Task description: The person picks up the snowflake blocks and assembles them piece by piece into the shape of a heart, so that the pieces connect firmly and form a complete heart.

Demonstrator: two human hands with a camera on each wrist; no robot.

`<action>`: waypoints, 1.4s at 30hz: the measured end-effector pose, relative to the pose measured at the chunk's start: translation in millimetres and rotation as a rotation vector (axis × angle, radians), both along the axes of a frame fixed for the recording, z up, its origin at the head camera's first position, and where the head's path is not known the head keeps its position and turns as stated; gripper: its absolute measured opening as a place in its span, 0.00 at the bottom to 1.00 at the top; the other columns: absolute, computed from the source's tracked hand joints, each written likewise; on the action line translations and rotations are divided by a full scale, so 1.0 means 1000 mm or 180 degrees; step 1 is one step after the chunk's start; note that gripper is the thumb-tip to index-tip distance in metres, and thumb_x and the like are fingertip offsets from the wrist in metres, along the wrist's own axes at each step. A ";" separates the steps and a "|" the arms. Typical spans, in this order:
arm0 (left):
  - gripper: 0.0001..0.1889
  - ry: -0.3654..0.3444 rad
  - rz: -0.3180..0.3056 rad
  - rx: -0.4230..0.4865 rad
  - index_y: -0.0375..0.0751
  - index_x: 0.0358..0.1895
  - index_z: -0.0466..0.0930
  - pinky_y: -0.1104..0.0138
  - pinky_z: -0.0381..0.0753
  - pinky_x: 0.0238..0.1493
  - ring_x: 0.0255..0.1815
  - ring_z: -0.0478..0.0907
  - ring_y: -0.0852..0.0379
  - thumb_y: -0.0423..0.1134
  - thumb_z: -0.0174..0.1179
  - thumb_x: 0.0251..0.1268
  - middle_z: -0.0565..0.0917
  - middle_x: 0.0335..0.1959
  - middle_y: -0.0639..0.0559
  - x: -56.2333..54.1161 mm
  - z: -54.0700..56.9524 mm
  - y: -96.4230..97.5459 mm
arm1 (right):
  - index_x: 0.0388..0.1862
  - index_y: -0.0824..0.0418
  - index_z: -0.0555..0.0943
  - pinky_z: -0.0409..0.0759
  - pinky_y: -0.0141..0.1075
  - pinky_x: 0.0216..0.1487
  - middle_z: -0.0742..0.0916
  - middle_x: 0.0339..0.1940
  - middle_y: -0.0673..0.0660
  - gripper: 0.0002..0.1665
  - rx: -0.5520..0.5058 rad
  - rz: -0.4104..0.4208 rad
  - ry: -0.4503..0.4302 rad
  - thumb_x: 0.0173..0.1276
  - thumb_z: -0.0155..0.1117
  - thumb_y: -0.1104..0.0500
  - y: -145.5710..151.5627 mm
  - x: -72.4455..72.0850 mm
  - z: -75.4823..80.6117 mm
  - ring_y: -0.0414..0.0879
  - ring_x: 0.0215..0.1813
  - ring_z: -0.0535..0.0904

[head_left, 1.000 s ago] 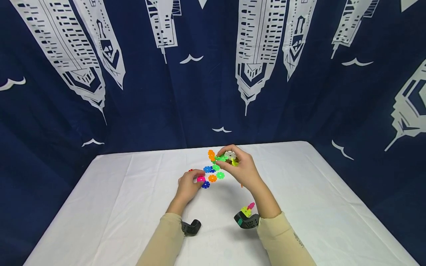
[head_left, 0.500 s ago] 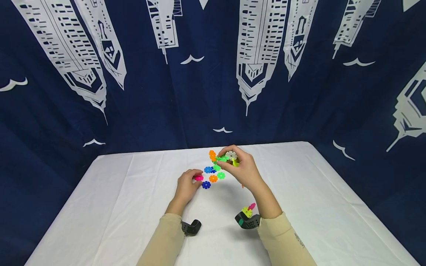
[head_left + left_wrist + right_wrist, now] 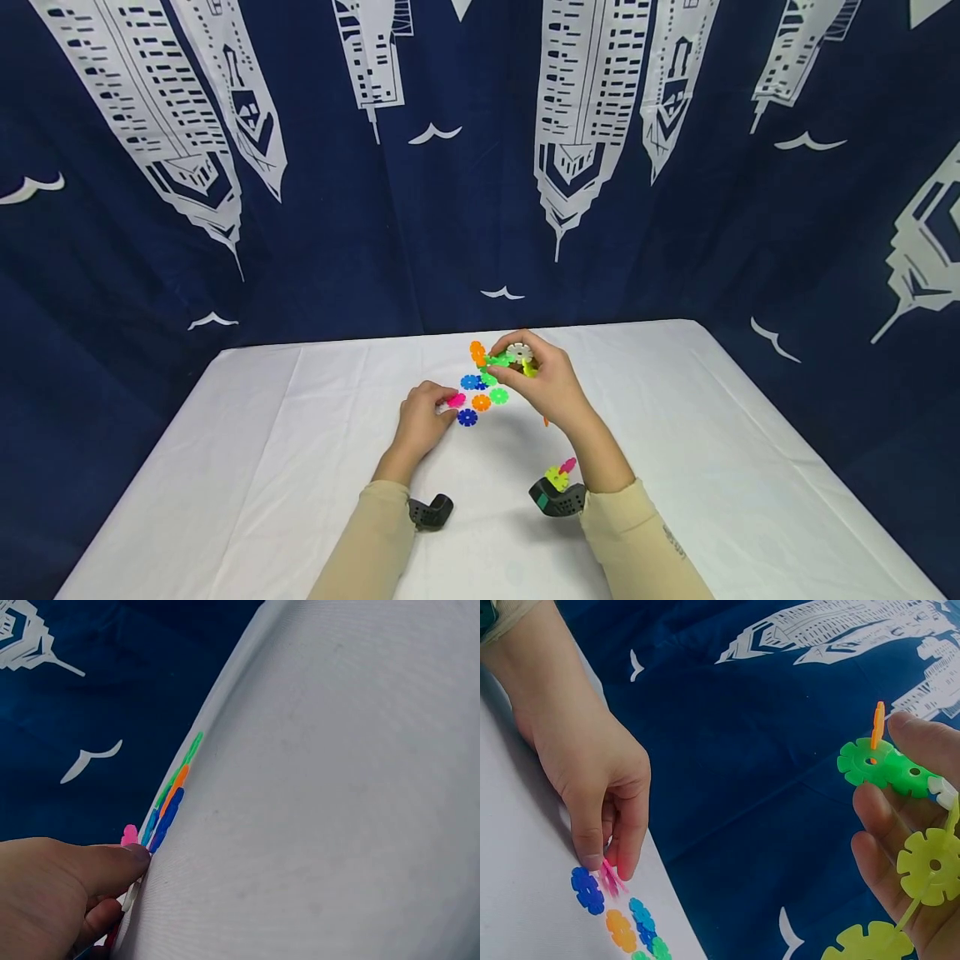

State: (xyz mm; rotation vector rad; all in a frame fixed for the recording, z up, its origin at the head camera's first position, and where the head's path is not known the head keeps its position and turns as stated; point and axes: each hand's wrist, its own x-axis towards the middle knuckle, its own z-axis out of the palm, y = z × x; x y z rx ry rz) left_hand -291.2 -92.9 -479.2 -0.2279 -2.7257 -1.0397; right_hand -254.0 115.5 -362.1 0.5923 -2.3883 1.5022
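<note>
In the head view my left hand pinches a pink snowflake disc between thumb and fingers, low over the table. The right wrist view shows pink edges, seen nearly side-on, below those fingertips. My right hand, raised higher, holds a chain of joined snowflake discs. Its green discs lie between thumb and fingers, with an orange disc standing up from one. A white disc follows, and yellow discs trail below the palm.
Loose discs lie on the white tablecloth right of my left hand: dark blue, orange, green and blue. A yellow disc with a pink one shows beside the right wrist camera. A dark blue curtain stands behind.
The pink disc has turned and shifted slightly within my left fingers, and that hand has drawn a little left. The red disc edge behind it is hidden now. My right hand stays nearly still.
</note>
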 end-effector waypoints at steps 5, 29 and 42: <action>0.11 0.0035 0.0068 -0.0051 0.44 0.44 0.90 0.61 0.68 0.45 0.44 0.74 0.53 0.35 0.72 0.58 0.82 0.40 0.50 0.000 0.001 0.002 | 0.46 0.50 0.82 0.83 0.32 0.36 0.87 0.48 0.52 0.14 0.0050 -0.0029 -0.0001 0.62 0.75 0.57 0.000 0.000 0.000 0.50 0.37 0.79; 0.12 0.0095 -0.0121 0.0433 0.39 0.44 0.88 0.69 0.75 0.37 0.34 0.73 0.58 0.29 0.73 0.55 0.80 0.33 0.49 -0.001 0.003 0.001 | 0.48 0.51 0.82 0.83 0.31 0.44 0.87 0.50 0.51 0.17 0.0046 0.0075 0.0060 0.61 0.76 0.58 0.004 -0.001 -0.001 0.47 0.48 0.81; 0.04 -0.0104 -0.0244 0.1871 0.36 0.40 0.85 0.70 0.87 0.36 0.31 0.87 0.54 0.33 0.64 0.67 0.89 0.36 0.40 0.007 0.046 0.000 | 0.60 0.50 0.80 0.85 0.32 0.46 0.88 0.48 0.52 0.26 0.0185 0.0256 0.0209 0.64 0.71 0.64 0.003 -0.001 -0.001 0.47 0.48 0.82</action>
